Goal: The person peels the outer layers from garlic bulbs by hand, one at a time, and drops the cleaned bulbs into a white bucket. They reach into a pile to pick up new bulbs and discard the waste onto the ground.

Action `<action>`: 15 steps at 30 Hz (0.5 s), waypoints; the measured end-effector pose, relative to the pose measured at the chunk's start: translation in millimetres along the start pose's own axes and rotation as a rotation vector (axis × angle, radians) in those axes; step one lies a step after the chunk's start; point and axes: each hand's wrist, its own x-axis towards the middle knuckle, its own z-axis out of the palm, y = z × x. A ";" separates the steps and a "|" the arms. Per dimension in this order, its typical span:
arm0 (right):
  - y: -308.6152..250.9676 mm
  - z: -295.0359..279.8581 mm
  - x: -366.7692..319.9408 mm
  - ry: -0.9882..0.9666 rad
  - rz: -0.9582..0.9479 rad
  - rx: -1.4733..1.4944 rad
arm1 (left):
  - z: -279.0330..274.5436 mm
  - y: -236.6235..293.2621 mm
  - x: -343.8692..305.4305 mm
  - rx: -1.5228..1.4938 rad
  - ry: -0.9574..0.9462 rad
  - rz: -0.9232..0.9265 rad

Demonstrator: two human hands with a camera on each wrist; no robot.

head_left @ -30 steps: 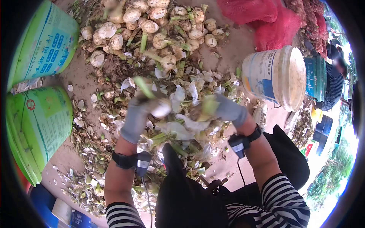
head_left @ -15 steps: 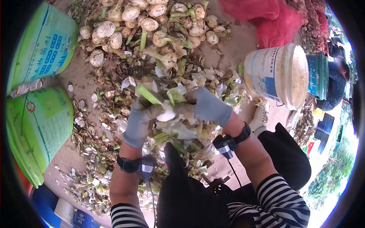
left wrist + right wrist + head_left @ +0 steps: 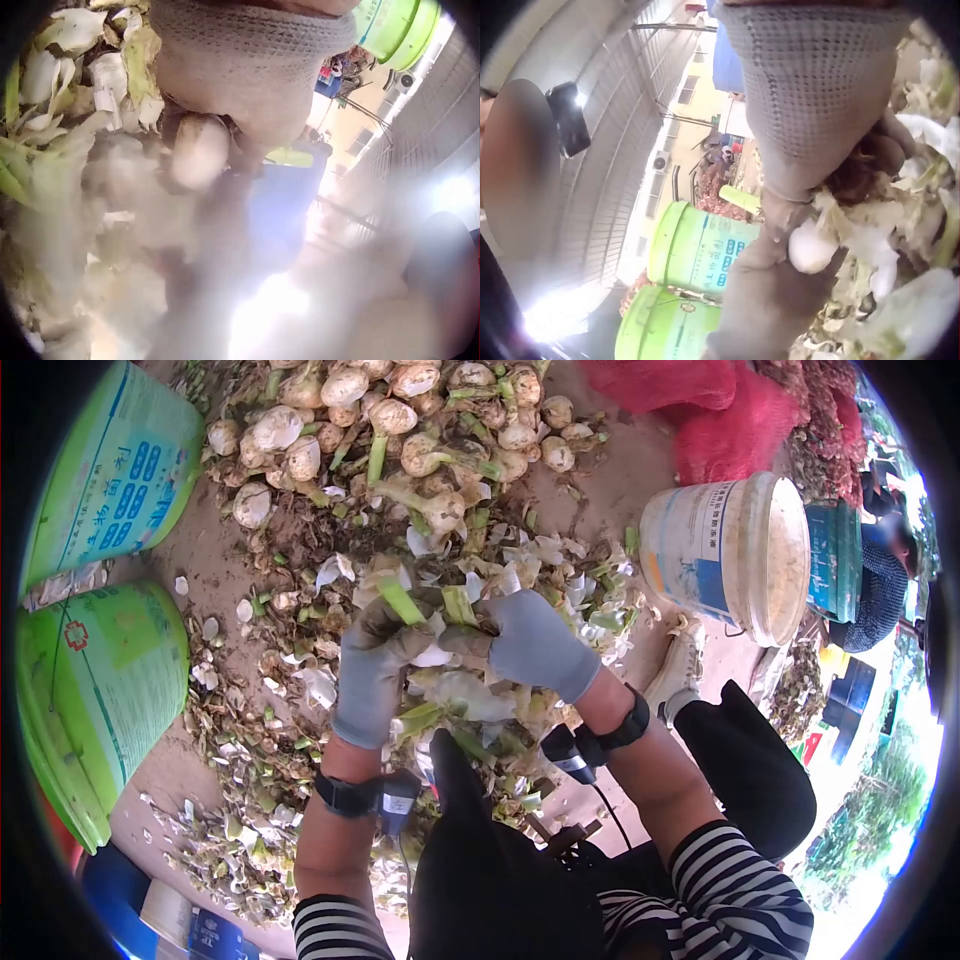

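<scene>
My gloved left hand (image 3: 368, 675) grips a garlic bulb (image 3: 432, 656) with a cut green stem (image 3: 400, 600) poking up past the fingers. Close against it, my gloved right hand (image 3: 540, 645) pinches a green leaf sheath (image 3: 459, 605) at the bulb's side. In the right wrist view the white bulb (image 3: 812, 247) shows between the two hands, with loose skin hanging beside it. Fingers cover much of the bulb in the head view. Below both hands lies a heap of peeled skins and leaves (image 3: 460, 695).
Unpeeled garlic bulbs (image 3: 400, 420) are piled beyond the hands. Two green buckets (image 3: 110, 690) stand at the left. A white bucket (image 3: 725, 555) is at the right, near a red mesh bag (image 3: 720, 440). Another person (image 3: 880, 585) sits at the far right.
Both hands were apart and blurred a second ago. They have come together over the heap, the right moving left to the bulb that the left holds.
</scene>
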 end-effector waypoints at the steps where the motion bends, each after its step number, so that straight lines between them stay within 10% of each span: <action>1: 6.4 0.8 1.7 0.000 -0.007 0.002 | -1.8 0.9 -0.6 0.004 0.004 0.005; 4: 32.3 5.1 -3.3 -0.234 0.004 0.384 | -8.3 1.8 -0.2 -0.186 -0.066 0.040; 6: 63.9 18.8 -12.5 -0.333 0.464 1.721 | -27.0 -7.4 3.7 -0.310 -0.044 0.072; 9: 72.5 4.7 -35.8 -0.054 0.047 1.556 | -29.9 -5.3 5.6 -0.422 0.015 0.031; 14: 60.9 -9.6 -35.8 -0.052 0.111 1.693 | -33.9 -3.9 8.1 -0.558 0.079 -0.067; 15: 58.9 -3.6 -29.8 -0.066 0.072 1.161 | -33.5 -0.9 6.4 -0.555 0.076 -0.067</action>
